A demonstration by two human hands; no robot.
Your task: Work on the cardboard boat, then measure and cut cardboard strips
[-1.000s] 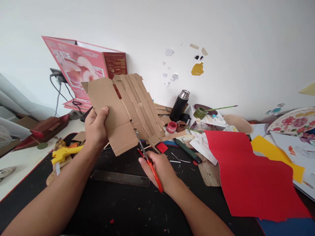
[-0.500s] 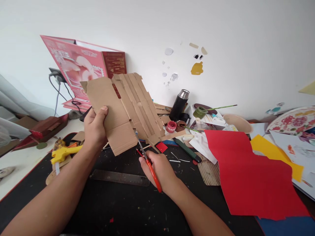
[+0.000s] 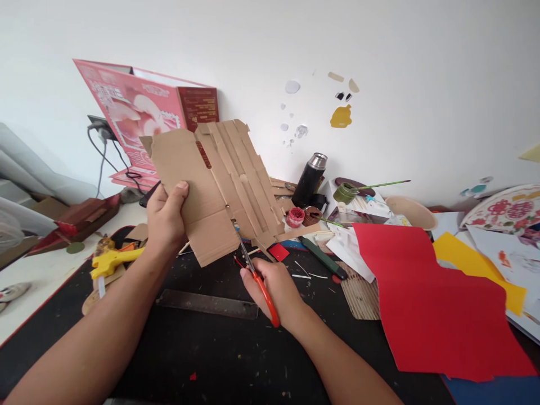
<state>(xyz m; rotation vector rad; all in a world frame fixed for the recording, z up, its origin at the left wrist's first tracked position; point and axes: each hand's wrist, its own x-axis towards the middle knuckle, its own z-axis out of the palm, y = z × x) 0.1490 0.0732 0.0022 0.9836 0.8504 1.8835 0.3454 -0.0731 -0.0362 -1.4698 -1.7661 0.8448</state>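
Note:
My left hand (image 3: pixel 169 211) grips the left edge of a brown cardboard sheet (image 3: pixel 211 222), thumb on its near face, and keeps it raised above the desk. A long slit splits the sheet from its lower edge upward, with ridged strips on the right part. In my right hand (image 3: pixel 276 287) is a pair of scissors (image 3: pixel 264 289) with orange-red handles. Their blades sit at the lower end of the slit; the tips are partly hidden by the cardboard. Fingers of my left hand pass behind the sheet.
Below lies a clear ruler (image 3: pixel 208 304) on the black desk mat (image 3: pixel 211 360). A yellow glue gun (image 3: pixel 112 259) is at left. Toward the right are a green utility knife (image 3: pixel 323 257), red paper (image 3: pixel 439 304), paint jars (image 3: pixel 295 217) and a black thermos (image 3: pixel 310 180).
The view has shifted slightly. Both hands keep their holds, and the scissors remain at the slit with their handles looking a little closer together.

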